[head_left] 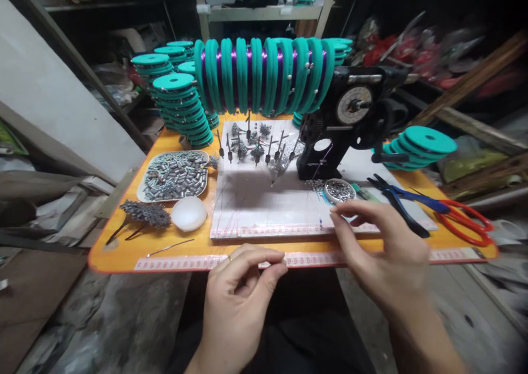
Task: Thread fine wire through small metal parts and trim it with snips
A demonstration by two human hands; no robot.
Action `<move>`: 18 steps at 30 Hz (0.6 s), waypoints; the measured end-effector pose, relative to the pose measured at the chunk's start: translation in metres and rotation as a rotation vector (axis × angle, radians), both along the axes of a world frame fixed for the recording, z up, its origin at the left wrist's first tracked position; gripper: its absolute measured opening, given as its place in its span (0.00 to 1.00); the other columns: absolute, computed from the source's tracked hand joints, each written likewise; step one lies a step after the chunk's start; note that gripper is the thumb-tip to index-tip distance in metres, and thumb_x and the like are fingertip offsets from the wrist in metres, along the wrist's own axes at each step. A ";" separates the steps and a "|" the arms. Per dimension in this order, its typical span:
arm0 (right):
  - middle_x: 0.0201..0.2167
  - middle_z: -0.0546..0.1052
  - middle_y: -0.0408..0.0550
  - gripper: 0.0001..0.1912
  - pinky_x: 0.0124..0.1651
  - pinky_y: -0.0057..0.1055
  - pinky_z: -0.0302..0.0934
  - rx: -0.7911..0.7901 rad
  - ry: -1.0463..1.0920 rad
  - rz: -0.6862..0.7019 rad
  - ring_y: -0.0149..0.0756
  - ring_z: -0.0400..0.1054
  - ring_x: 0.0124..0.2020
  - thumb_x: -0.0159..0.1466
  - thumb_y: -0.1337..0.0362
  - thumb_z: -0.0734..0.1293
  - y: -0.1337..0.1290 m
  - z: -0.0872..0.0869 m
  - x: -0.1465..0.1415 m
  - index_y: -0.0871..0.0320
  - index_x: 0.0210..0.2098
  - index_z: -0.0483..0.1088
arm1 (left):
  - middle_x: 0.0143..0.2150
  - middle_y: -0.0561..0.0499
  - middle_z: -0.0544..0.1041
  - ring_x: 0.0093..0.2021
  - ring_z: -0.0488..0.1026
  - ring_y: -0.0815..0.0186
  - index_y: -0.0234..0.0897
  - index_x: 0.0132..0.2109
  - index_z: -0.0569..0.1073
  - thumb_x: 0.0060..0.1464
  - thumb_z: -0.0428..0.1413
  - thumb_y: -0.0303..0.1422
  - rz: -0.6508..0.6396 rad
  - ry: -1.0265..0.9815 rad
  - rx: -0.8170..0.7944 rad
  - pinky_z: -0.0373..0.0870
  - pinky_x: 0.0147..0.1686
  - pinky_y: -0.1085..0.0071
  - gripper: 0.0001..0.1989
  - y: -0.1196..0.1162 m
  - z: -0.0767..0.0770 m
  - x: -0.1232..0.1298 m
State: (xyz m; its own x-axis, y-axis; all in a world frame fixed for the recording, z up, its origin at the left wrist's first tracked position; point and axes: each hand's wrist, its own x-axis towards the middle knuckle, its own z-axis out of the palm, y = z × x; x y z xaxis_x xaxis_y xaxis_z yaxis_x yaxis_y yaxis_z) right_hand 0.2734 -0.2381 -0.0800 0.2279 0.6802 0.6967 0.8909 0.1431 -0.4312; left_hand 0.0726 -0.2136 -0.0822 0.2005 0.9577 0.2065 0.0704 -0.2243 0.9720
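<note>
My left hand (pixel 241 294) is closed in a pinch above the table's front edge, thumb against forefinger. What it grips, if anything, is too small to make out. To its right and a little farther forward, my right hand (pixel 381 253) also pinches, its fingertips just in front of a small round dish (pixel 339 191) of tiny metal pieces. Whatever lies between those fingertips cannot be made out. Beyond both hands, a row of green spools (pixel 258 77) wound with purple line sits on a black winding machine (pixel 330 137). Dark weights (pixel 268 157) hang below the spools on thin lines.
On the left stand a tray (pixel 142 192) of grey cylindrical weights, a white cup (pixel 188 213) and a dark spiky bundle (pixel 146 214). Pliers (pixel 398 203) and red-handled scissors (pixel 466 220) lie at right. Stacked green spools (pixel 427 143) flank the machine. A measuring tape (pixel 177 263) runs along the front.
</note>
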 end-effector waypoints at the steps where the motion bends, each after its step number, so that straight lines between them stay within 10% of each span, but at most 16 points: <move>1: 0.34 0.77 0.47 0.10 0.35 0.36 0.67 -0.037 -0.084 -0.020 0.39 0.70 0.35 0.62 0.70 0.68 0.007 -0.001 0.009 0.54 0.42 0.72 | 0.31 0.51 0.80 0.27 0.73 0.69 0.40 0.35 0.80 0.53 0.62 0.27 -0.002 -0.019 -0.022 0.67 0.23 0.77 0.03 0.000 -0.001 0.001; 7: 0.39 0.77 0.52 0.08 0.45 0.45 0.65 -0.029 -0.205 -0.038 0.45 0.68 0.41 0.61 0.68 0.69 0.015 -0.002 0.014 0.55 0.41 0.76 | 0.37 0.51 0.79 0.34 0.74 0.71 0.41 0.35 0.80 0.53 0.63 0.27 -0.057 -0.358 -0.217 0.67 0.28 0.80 0.03 0.000 0.003 0.011; 13: 0.43 0.75 0.48 0.26 0.43 0.35 0.70 0.083 0.170 0.317 0.38 0.72 0.43 0.57 0.79 0.69 -0.014 0.007 -0.035 0.49 0.52 0.72 | 0.27 0.58 0.69 0.17 0.46 0.84 0.38 0.34 0.79 0.51 0.66 0.34 -0.240 -0.947 -0.793 0.52 0.18 0.84 0.06 -0.003 0.019 0.025; 18: 0.40 0.78 0.43 0.22 0.34 0.29 0.75 0.086 0.341 0.432 0.35 0.76 0.36 0.57 0.75 0.71 -0.011 0.012 -0.050 0.45 0.46 0.75 | 0.31 0.53 0.75 0.19 0.56 0.82 0.36 0.32 0.78 0.44 0.70 0.34 -0.276 -1.034 -1.011 0.52 0.19 0.83 0.10 -0.007 0.022 0.029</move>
State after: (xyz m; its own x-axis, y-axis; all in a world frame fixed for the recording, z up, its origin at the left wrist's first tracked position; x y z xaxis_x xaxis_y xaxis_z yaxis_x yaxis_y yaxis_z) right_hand 0.2238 -0.2495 -0.0680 0.1634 0.7060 0.6891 0.5553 0.5115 -0.6558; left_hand 0.1016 -0.2210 -0.0603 0.5796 0.7357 -0.3506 -0.6693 0.6751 0.3102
